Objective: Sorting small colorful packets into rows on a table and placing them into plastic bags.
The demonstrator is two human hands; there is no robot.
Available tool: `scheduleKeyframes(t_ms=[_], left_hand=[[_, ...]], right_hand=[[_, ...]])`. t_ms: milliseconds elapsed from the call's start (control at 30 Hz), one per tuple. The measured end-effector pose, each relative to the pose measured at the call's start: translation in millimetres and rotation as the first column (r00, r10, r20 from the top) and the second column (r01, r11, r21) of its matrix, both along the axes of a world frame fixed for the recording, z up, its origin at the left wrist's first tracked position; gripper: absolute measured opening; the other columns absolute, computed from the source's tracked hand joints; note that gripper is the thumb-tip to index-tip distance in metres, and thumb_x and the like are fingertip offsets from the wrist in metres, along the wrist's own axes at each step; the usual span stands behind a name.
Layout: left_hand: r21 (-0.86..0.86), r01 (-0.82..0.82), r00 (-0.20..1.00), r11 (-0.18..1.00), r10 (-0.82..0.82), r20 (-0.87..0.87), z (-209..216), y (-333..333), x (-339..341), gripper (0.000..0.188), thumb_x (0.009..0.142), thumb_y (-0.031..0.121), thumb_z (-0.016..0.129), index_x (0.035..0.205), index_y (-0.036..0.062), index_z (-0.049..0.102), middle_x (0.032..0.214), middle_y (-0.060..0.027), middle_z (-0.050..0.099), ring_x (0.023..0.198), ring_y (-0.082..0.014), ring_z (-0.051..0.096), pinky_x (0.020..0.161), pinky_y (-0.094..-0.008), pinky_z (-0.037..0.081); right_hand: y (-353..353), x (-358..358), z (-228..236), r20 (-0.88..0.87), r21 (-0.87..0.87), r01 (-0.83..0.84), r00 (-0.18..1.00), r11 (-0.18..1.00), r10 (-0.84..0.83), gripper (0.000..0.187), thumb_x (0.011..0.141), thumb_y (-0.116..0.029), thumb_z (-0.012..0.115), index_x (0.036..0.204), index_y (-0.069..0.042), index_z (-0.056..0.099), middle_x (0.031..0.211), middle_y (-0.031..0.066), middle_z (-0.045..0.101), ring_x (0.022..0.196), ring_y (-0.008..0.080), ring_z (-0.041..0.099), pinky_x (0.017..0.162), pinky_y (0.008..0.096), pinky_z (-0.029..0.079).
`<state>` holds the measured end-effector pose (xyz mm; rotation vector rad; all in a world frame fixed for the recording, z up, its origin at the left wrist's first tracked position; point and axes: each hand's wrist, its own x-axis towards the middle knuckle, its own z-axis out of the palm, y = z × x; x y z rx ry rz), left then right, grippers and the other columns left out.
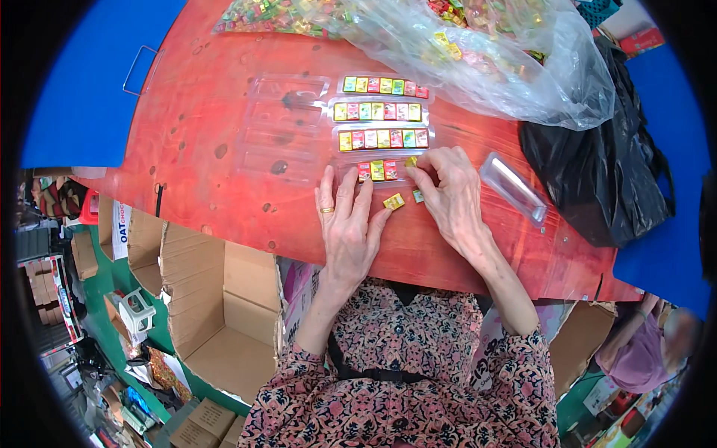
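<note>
My right hand (449, 190) pinches a small yellow wrapped candy (411, 161) at the right end of the nearest clear plastic tray. That tray holds a few candies (377, 171) in red and yellow wrappers, standing side by side. My left hand (348, 228) lies with its fingers spread at the tray's left part, fingertips by the red candy. A loose yellow candy (393, 201) is on the table between my hands, near my left thumb. A small greenish candy (418, 196) lies just beside my right hand, partly hidden by it.
Beyond are three filled trays (382, 139) in a column, with clear empty trays (287, 127) to their left. A single clear tray (514, 188) rests at right, near a black plastic bag (597, 175). Clear bags of candies (515, 60) cover the far edge. Cardboard boxes (224, 321) stand below.
</note>
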<state>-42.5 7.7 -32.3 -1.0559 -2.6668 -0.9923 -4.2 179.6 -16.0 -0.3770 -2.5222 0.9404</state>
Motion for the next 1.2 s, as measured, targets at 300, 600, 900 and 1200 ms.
scheduleKeyframes(t_ms=[300, 600, 900, 1200], left_hand=[[-0.016, 0.008, 1.0, 1.0, -0.008, -0.007, -1, 1, 0, 0.044, 0.081, 0.017, 0.068, 0.119, -0.0029, 0.057, 0.132, -0.0185, 0.047, 0.133, -0.0428, 0.031, 0.107, -0.0571, 0.023], [-0.049, -0.011, 0.999, 0.999, 0.009, -0.048, 3, 4, 1, 0.044, 0.078, 0.01, 0.071, 0.119, -0.0024, 0.058, 0.129, -0.0169, 0.051, 0.13, -0.0417, 0.035, 0.106, -0.0476, 0.031], [-0.025, 0.001, 1.0, 1.0, 0.0, 0.014, 0, 1, 1, 0.044, 0.081, 0.015, 0.068, 0.121, -0.0018, 0.057, 0.133, -0.0165, 0.047, 0.133, -0.0418, 0.031, 0.107, -0.0568, 0.023], [-0.014, -0.001, 1.0, 1.0, 0.001, -0.007, -2, 2, 0, 0.042, 0.081, 0.014, 0.068, 0.119, -0.0023, 0.058, 0.132, -0.0173, 0.048, 0.133, -0.0419, 0.032, 0.108, -0.056, 0.023]], right_hand=[[1, 4, -5, -0.046, 0.039, -0.014, 0.999, 0.999, 0.016, 0.007, 0.078, -0.001, 0.065, 0.085, -0.001, 0.063, 0.079, 0.0115, 0.058, 0.078, 0.0289, 0.052, 0.069, 0.0393, 0.043], [8, 6, -4, -0.088, 0.101, -0.12, 0.988, 0.988, 0.129, 0.013, 0.077, 0.001, 0.064, 0.09, -0.001, 0.065, 0.085, 0.0116, 0.062, 0.082, 0.0294, 0.053, 0.075, 0.0381, 0.044], [44, 46, 27, 0.097, 0.084, -0.016, 0.995, 0.996, 0.008, 0.019, 0.073, 0.001, 0.067, 0.093, 0.001, 0.064, 0.088, 0.0114, 0.062, 0.09, 0.0299, 0.054, 0.079, 0.0374, 0.044], [35, 53, 19, 0.233, 0.104, -0.154, 0.964, 0.983, 0.127, 0.029, 0.071, -0.001, 0.07, 0.099, 0.003, 0.061, 0.097, 0.0125, 0.057, 0.092, 0.0312, 0.05, 0.08, 0.0413, 0.043]])
